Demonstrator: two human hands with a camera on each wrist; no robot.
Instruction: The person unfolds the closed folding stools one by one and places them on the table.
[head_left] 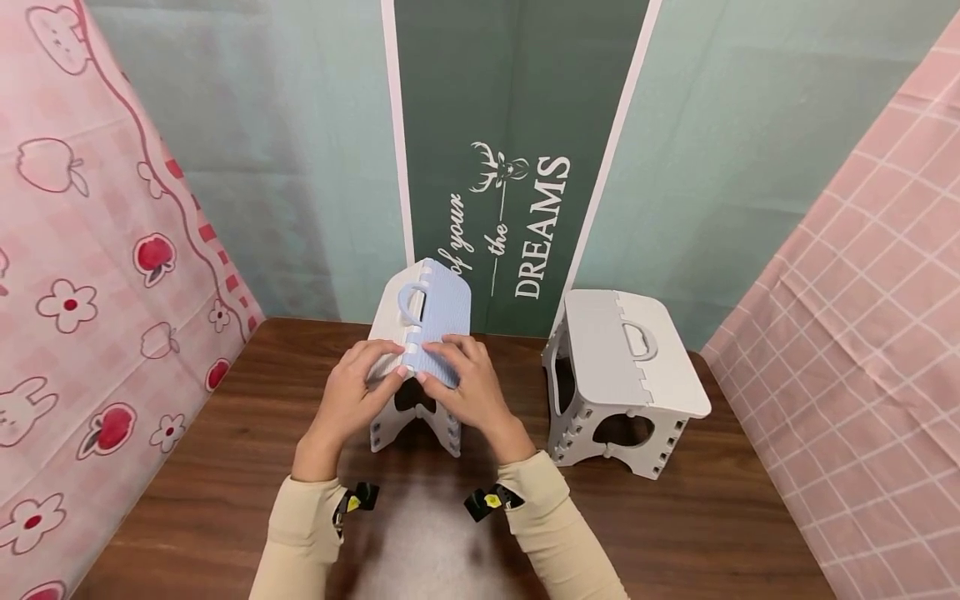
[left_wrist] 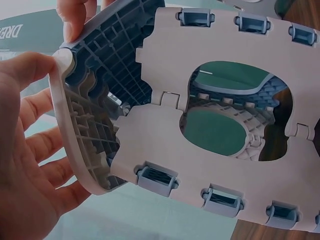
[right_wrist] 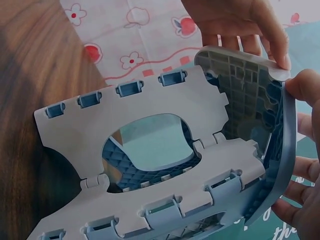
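A folding step stool (head_left: 448,304) stands partly folded near the back of the table. Its top bends along the middle into a ridge, one half white, the other light blue, with a loop handle (head_left: 406,305) raised there. My left hand (head_left: 351,398) grips the white half at its near edge, thumb by the hinge. On the blue half, my right hand (head_left: 474,387) holds the same edge, and the two thumbs nearly meet. Both wrist views show the ribbed underside and the white hinged end panel (left_wrist: 220,40), creased at its middle around an oval opening. Fingertips behind the top are partly hidden.
A second folding stool (head_left: 611,342), grey and white, stands unfolded to the right. Under both is a brown wooden table (head_left: 675,533). A green printed cloth (head_left: 517,75) hangs behind, with pink patterned cloths (head_left: 90,250) at the sides.
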